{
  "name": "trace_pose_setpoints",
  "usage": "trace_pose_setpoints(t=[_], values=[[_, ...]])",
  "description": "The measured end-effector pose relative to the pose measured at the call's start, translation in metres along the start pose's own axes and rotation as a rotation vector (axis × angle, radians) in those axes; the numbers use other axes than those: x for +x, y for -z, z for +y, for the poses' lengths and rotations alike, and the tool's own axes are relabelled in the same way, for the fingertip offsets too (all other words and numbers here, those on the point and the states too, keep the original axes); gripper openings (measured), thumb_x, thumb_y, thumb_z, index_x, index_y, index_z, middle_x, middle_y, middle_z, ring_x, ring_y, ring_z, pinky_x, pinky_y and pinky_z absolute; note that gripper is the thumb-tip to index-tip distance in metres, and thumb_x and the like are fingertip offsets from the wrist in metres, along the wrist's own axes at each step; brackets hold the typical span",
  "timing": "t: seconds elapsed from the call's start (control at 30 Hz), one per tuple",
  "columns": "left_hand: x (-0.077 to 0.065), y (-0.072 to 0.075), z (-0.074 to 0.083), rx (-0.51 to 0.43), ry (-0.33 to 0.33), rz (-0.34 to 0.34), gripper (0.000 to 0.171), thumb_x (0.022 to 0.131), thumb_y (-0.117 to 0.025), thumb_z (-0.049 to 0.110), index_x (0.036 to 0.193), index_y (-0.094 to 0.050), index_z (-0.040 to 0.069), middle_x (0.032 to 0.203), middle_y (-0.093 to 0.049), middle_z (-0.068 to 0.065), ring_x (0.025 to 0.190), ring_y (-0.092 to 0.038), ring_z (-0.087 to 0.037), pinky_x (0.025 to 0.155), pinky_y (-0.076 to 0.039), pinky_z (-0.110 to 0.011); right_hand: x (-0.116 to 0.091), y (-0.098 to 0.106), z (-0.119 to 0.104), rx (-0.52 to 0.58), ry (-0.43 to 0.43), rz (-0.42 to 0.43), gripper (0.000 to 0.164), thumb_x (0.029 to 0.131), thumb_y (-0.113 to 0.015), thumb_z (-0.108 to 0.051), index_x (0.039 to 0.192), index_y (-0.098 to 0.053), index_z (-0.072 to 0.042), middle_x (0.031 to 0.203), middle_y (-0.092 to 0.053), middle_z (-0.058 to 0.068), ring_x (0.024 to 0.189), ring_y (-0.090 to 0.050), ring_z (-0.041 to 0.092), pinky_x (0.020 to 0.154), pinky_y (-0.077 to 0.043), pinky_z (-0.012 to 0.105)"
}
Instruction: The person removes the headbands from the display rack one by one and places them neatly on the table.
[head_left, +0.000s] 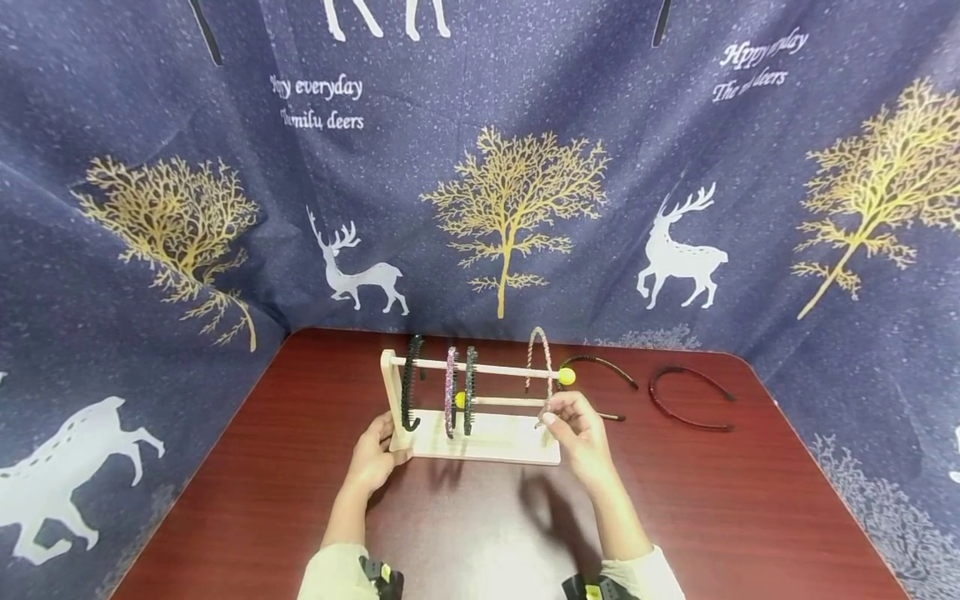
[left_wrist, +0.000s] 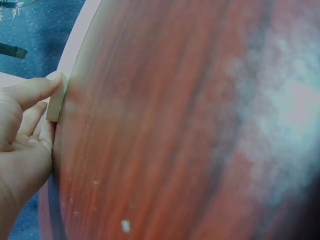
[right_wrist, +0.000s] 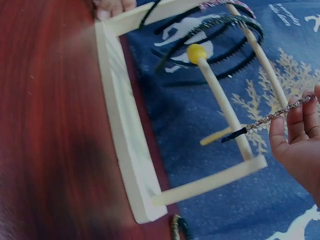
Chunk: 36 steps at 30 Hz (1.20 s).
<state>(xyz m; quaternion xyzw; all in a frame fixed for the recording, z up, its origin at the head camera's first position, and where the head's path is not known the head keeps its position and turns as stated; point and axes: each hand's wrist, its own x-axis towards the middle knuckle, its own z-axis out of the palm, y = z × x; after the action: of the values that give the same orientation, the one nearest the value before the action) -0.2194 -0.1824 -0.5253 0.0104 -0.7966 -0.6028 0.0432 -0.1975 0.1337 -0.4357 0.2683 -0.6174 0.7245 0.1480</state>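
A pale wooden headband rack (head_left: 480,448) stands on the table, with two rods tipped by yellow balls. Its left end is gripped by my left hand (head_left: 373,457); in the left wrist view the thumb lies on the wooden edge (left_wrist: 56,107). On the upper rod hang a black headband (head_left: 408,387), a pink glittery one (head_left: 451,392) and a dark green one (head_left: 470,387). My right hand (head_left: 585,437) pinches a beaded, light-coloured headband (head_left: 539,333) near one end. Its arch stands upright and overlaps the upper rod beside the yellow ball (head_left: 567,377).
To the right of the rack, a dark gold-toned headband (head_left: 611,367) lies on the reddish-brown table (head_left: 712,500). Farther right lies a dark red headband (head_left: 660,405). A blue curtain (head_left: 465,275) printed with deer and trees hangs behind the table's far edge.
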Motion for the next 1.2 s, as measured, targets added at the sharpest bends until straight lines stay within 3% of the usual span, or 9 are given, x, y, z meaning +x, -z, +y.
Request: trace_pose_setpoints(t=[0.27,0.53,1.2], values=[[-0.002,0.0,0.004,-0.004,-0.005,-0.006,0.073,0.069,-0.07,-0.015,0.134,-0.039,-0.008,0.128,-0.045,-0.032,0.119,-0.043,-0.041,0.101,-0.038,-0.047,0.001,0.015,-0.013,0.032,0.112,0.041,0.014,0.082,-0.045,0.023,0.094,-0.044,0.017,0.09,-0.062,0.005,0.082,-0.059,0.015,0.074,-0.05,0.021],[-0.002,0.0,0.007,0.001,-0.004,-0.013,0.073,0.069,-0.07,-0.015,0.134,-0.038,-0.008,0.129,-0.045,-0.032,0.121,-0.043,-0.04,0.102,-0.037,-0.046,-0.004,0.029,-0.025,0.052,0.144,0.111,0.023,0.081,-0.042,0.026,0.094,-0.051,0.01,0.087,-0.062,0.007,0.08,-0.059,0.015,0.072,-0.052,0.022],[0.0,0.001,0.004,-0.005,0.027,-0.014,0.073,0.069,-0.069,-0.016,0.135,-0.037,-0.008,0.128,-0.044,-0.033,0.119,-0.043,-0.043,0.101,-0.038,-0.047,-0.038,0.058,-0.021,0.088,0.058,0.196,0.026,0.082,-0.041,0.026,0.095,-0.053,0.008,0.084,-0.061,0.008,0.078,-0.058,0.018,0.07,-0.051,0.022]])
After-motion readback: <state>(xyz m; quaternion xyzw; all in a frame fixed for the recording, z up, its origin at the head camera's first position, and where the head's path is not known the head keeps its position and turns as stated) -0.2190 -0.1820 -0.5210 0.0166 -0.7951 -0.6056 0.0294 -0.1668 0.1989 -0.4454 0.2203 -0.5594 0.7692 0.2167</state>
